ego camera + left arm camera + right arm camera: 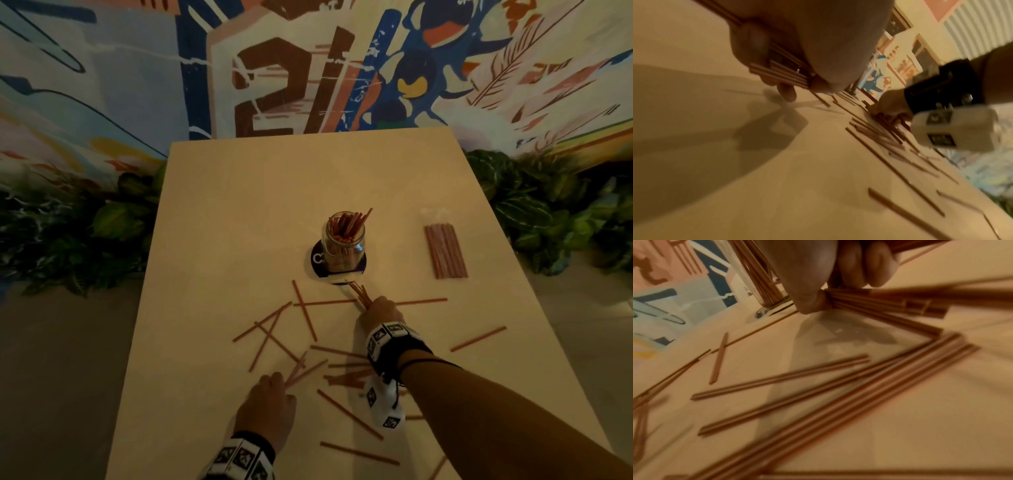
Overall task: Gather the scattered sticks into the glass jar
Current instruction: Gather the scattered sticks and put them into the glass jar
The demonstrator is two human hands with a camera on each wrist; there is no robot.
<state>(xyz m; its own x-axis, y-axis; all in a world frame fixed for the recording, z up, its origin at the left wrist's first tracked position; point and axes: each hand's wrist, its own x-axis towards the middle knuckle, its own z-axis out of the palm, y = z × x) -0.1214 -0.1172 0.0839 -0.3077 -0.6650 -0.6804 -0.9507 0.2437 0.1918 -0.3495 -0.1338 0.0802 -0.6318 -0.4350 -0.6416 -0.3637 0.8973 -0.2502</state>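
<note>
Your right hand (382, 310) sits low on the bench (239, 192), just in front of the glass jar (342, 241), its fingers curled round a small bundle of sticks (359, 294) whose tips point toward the jar. Your left hand (269, 407) is nearer the front edge, left of centre, and also grips a few sticks (777, 69) — the left wrist view shows them clamped between thumb and fingers.

The jar stands upright at mid-bench, already packed with sticks on end, on a dark round coaster (317, 260); a white "C" is the only letter you can read there, the rest is hidden by the glass. Loose sticks (305, 310) lie criss-crossed between your hands and along the front edge. Toward the right edge lies a clear packet of sticks (445, 251), well apart from the jar. The painted wall (267, 85) behind the far edge carries a large brown "2".
</note>
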